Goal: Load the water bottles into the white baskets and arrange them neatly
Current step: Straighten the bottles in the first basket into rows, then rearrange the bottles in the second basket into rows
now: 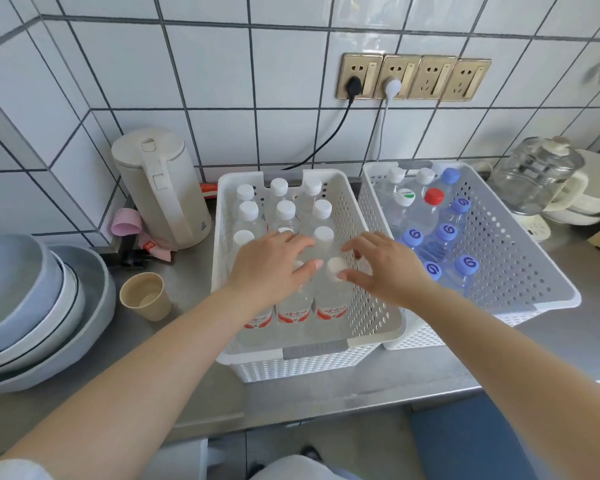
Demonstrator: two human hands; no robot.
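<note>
A white kettle point(161, 188) stands at the back left of the steel counter point(326, 386), a paper cup point(145, 295) in front of it. Stacked grey bowls point(32, 306) sit far left. Four wall sockets point(413, 77) — two with plugs in. A glass kettle point(537, 174) stands far right.
</note>
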